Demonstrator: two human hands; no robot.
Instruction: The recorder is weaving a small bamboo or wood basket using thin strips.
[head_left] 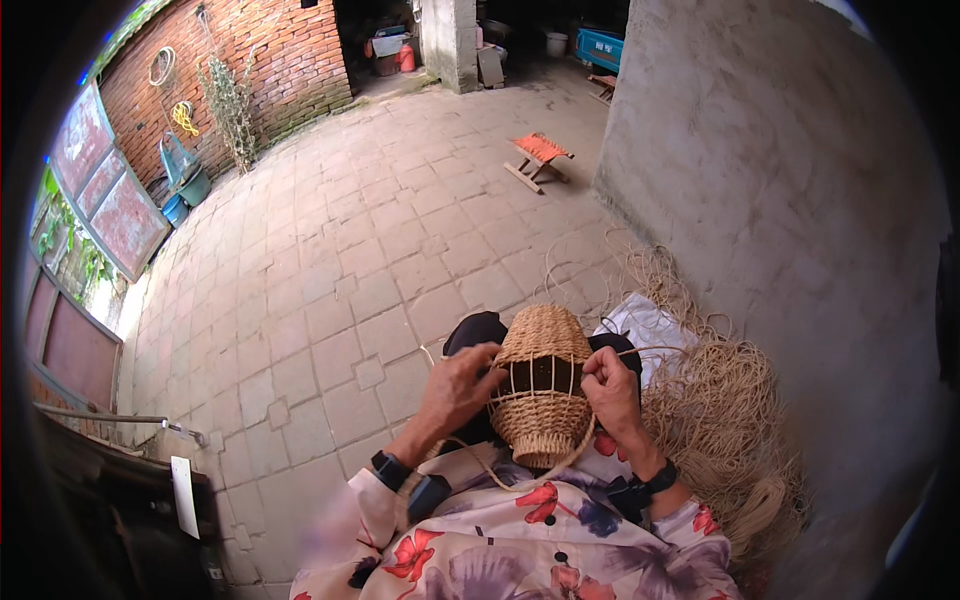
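Observation:
A half-woven tan basket (pixel 543 415) lies across my lap, with a band of bare upright ribs between its two woven parts. My left hand (pixel 462 388) is at the basket's left side, fingers bent against the edge of the rib band. At the right side, my right hand (pixel 611 396) has its fingers pinched together on a twisted straw cord (pixel 655 350), which trails off to the right. Another length of cord (pixel 490 472) loops below the basket over my floral shirt. The exact grip of the left fingertips is partly hidden.
A large tangled heap of straw cord (pixel 725 420) lies to my right against a grey wall (pixel 770 150), beside a white sack (pixel 645 328). An orange-topped folding stool (pixel 541 150) stands ahead on the paving. Dark furniture and a metal rod (pixel 100 416) are at lower left.

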